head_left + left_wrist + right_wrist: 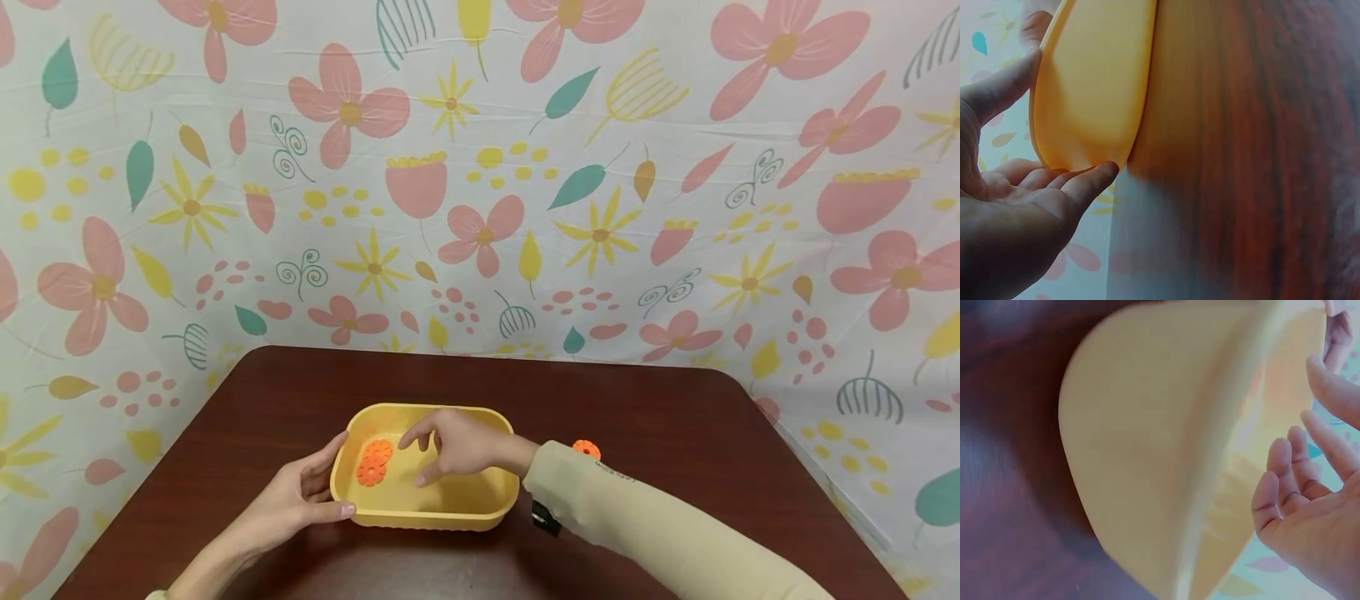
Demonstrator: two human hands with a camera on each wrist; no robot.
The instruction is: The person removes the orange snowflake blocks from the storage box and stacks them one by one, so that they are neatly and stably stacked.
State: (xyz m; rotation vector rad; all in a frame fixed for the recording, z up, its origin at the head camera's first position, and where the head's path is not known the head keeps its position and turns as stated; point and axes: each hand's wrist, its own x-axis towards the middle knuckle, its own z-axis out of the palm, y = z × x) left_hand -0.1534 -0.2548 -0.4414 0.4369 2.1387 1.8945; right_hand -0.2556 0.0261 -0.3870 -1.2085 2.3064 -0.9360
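A yellow plastic basin (420,522) stands on the table, with two orange notched discs (371,472) lying together at the left of its floor. At the basin's left end my left hand (296,492) grips the wall, thumb at the near corner and fingers along the outside. In the left wrist view, the left hand's fingers (1088,187) bend about the basin's end. Over the middle of the basin hangs my right hand (465,446), its fingers loosely spread and nothing between them. The right wrist view shows this hand (1310,506) beside the basin's rim (1210,425).
Another orange disc (587,449) lies on the table to the right of the basin, partly covered by the right sleeve (637,508). A small black object (545,518) shows under that sleeve. Dark brown wood forms the tabletop (675,417); a flowered cloth (480,167) hangs behind it.
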